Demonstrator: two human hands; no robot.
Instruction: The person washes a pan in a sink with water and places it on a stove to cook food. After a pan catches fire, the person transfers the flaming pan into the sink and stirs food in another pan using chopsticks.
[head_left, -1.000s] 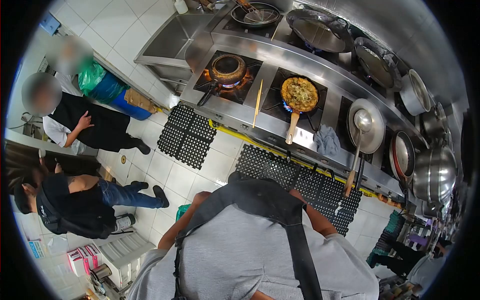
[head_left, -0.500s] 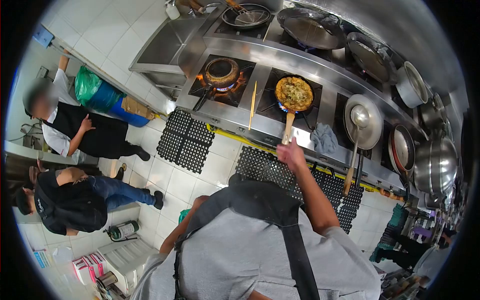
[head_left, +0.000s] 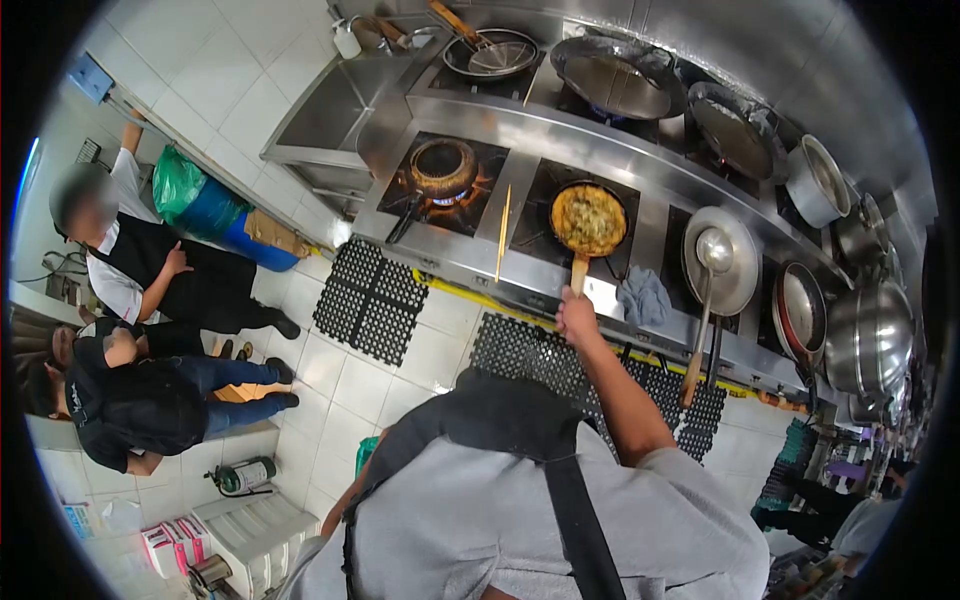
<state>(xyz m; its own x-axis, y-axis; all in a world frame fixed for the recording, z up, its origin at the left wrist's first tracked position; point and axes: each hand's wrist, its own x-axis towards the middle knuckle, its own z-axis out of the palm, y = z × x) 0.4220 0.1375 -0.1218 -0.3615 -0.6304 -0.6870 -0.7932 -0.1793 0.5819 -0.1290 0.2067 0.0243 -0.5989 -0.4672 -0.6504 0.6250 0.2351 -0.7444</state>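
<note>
A browned, round food (head_left: 588, 219) with a paler middle fills the small dark pan on the stove (head_left: 655, 215). My right hand (head_left: 577, 318) is closed round the end of the pan's wooden handle (head_left: 579, 275). Left of the pan, a pair of wooden chopsticks (head_left: 503, 235) lies on the steel edge between two burners. A grey cloth (head_left: 645, 297) rests just right of the handle. My left hand is hidden behind my body; only part of that forearm shows.
A blackened pan (head_left: 443, 166) stands over flames at the left burner. On the right are a wok (head_left: 721, 262) with a ladle, more pans and steel pots (head_left: 870, 340). People (head_left: 165, 270) stand at the left. Rubber mats (head_left: 370, 300) cover parts of the floor.
My right hand has reached forward and closed on the pan handle. Flames seen under this pan earlier no longer show. My left hand has gone out of sight.
</note>
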